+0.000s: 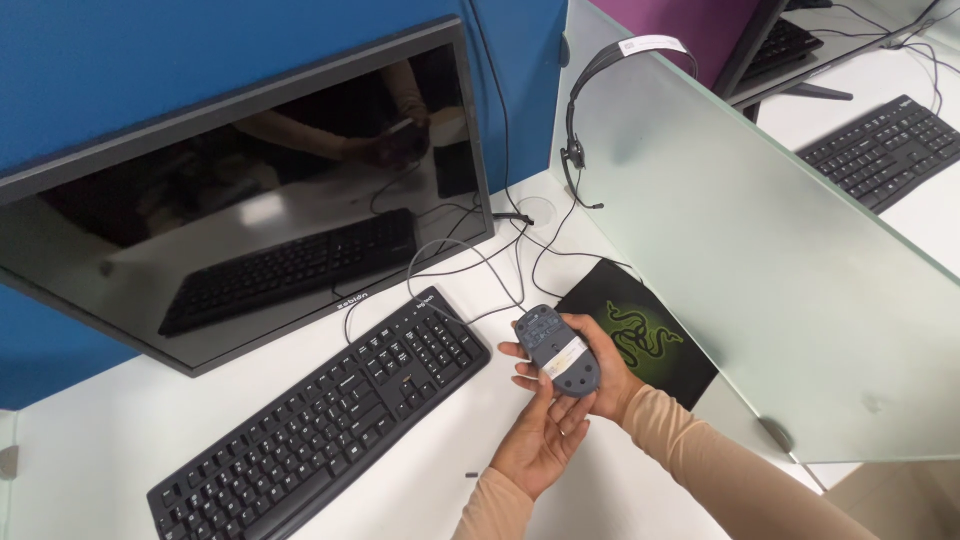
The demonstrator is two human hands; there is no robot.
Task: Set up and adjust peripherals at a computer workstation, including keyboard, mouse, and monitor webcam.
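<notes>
**Upturned mouse held over the counter**

A grey wired computer mouse [558,351] is turned underside up, above the white counter [130,440], just right of the black keyboard [325,415]. The right hand [605,375] cradles it, grip clamped on the mouse; the left hand [540,435] touches its near edge with fingers loosely apart. A black-and-green mouse pad [655,335] lies beneath; a dark monitor [240,190] stands behind.

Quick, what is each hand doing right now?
Left hand: open, fingers touching the underside of the upturned grey mouse.
Right hand: closed around the mouse, holding it.
</notes>
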